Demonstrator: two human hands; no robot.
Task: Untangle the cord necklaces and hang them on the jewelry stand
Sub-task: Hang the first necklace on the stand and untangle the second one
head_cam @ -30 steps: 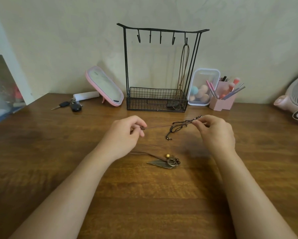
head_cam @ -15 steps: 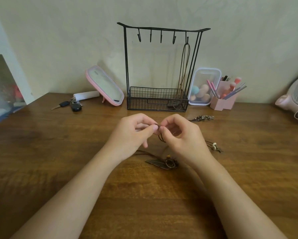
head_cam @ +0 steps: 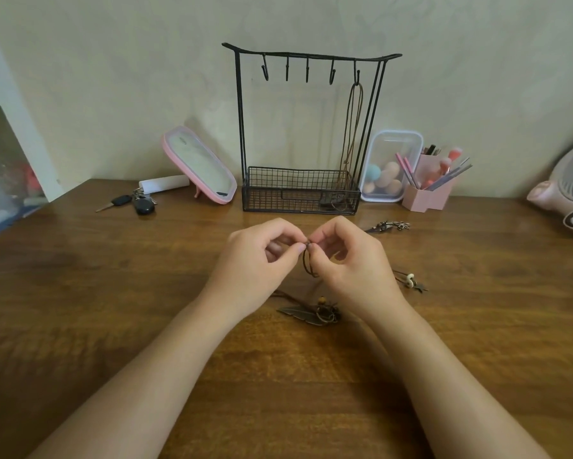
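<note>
Nearest on the wooden desk (head_cam: 278, 392) lies a bronze leaf pendant (head_cam: 306, 314) with small beads at its top, its dark brown cord (head_cam: 306, 265) running up into the hands just behind it. The left hand (head_cam: 255, 263) and right hand (head_cam: 351, 266) meet fingertip to fingertip, each pinching the cord at what looks like a knot, with a short loop hanging below. The cord is thin, limp and light, so it should be worked in fingertip pinches close to the tangle, and lifted by the cord so the heavier pendant hangs. To the right a beaded cord end (head_cam: 411, 281) rests on the desk, and farther back a flower charm (head_cam: 389, 225). Against the wall stands the black wire jewelry stand (head_cam: 240, 127), one brown necklace (head_cam: 353, 134) already hanging from its rightmost hook, four hooks bare.
</note>
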